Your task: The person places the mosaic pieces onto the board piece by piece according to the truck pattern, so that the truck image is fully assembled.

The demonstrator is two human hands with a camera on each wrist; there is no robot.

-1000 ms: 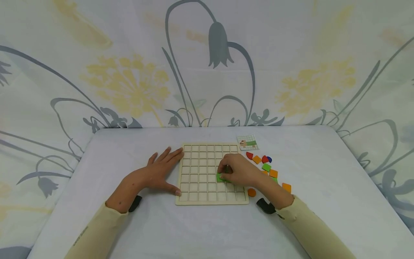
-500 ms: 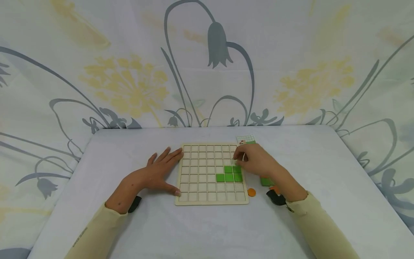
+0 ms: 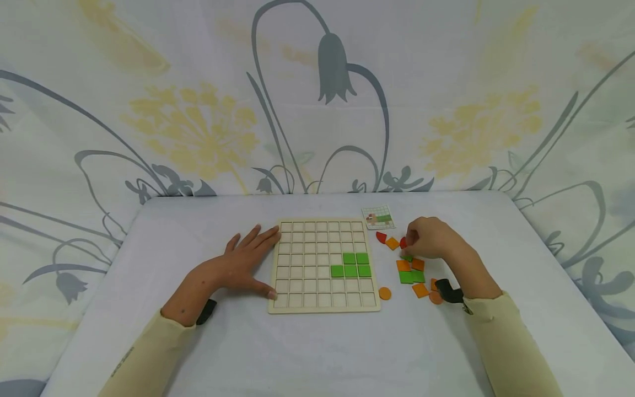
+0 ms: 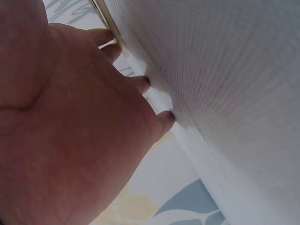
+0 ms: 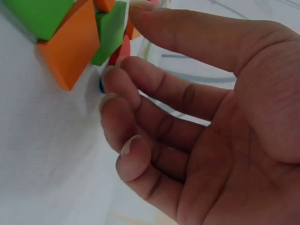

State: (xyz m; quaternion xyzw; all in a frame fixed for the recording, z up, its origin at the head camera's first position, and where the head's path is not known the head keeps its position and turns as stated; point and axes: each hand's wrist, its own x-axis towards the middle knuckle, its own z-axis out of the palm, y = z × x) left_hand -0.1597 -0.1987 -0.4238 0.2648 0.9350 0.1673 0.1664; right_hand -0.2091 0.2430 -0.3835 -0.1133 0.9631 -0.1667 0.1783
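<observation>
A pale gridded board [image 3: 322, 310] lies on the white table, with several green square tiles [image 3: 350, 271] set in cells at its right side. My left hand [image 3: 233, 273] has its fingers spread, thumb and fingertips against the board's left edge. Over the loose pieces to the right hovers my right hand [image 3: 434, 237], fingers bent and thumb apart from them. In the right wrist view, a green tile [image 5: 111, 33] and a red piece [image 5: 123, 49] show just beyond the gap between thumb and forefinger; nothing is seen gripped.
A small picture card [image 3: 378, 218] lies past the board's top right corner. Loose pieces lie right of the board: a red wedge [image 3: 381, 237], orange squares [image 3: 420, 290], green tiles [image 3: 418, 276] and an orange disc [image 3: 385, 293]. A patterned cloth [image 3: 317, 138] rises behind the table.
My right hand has left the green tiles on the board, where it was pressing, and moved right to the loose pieces. My left hand stays at the board's edge.
</observation>
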